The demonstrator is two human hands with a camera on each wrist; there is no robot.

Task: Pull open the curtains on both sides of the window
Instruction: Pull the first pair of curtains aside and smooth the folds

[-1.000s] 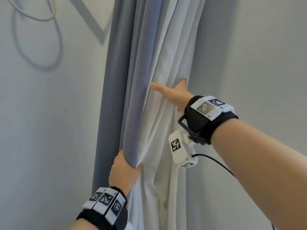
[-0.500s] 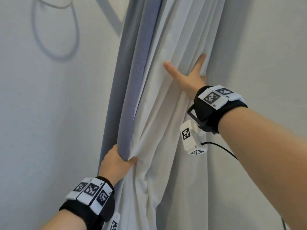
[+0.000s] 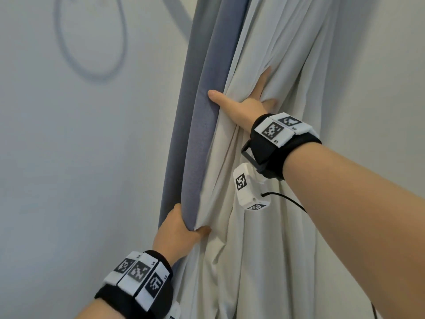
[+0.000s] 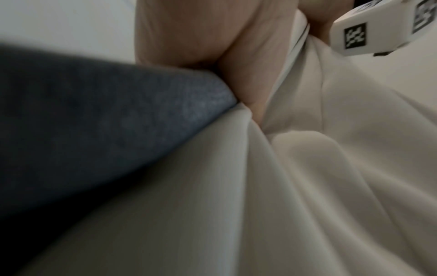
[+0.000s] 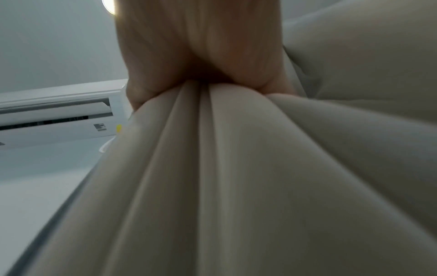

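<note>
A grey-blue curtain (image 3: 202, 134) with a white lining (image 3: 264, 249) hangs bunched in folds between two pale walls. My left hand (image 3: 181, 229) grips the grey edge low down, fingers behind the cloth and thumb in front; the left wrist view shows that thumb (image 4: 248, 84) between grey fabric (image 4: 106, 130) and white fabric (image 4: 307, 186). Higher up, my right hand (image 3: 243, 104) holds the gathered white folds, thumb reaching left to the grey edge, fingers sunk into the pleats. In the right wrist view the palm (image 5: 201, 46) sits on converging folds (image 5: 236, 168).
A pale wall (image 3: 69, 180) lies left of the curtain, marked with a looped grey line (image 3: 92, 54). Another plain wall (image 3: 379, 65) stands to the right. A white air conditioner (image 5: 59, 119) shows high up in the right wrist view.
My right hand has gone from lying flat on the white folds to closing on them, with its thumb now at the grey edge. The left hand has kept its grip on the grey fold.
</note>
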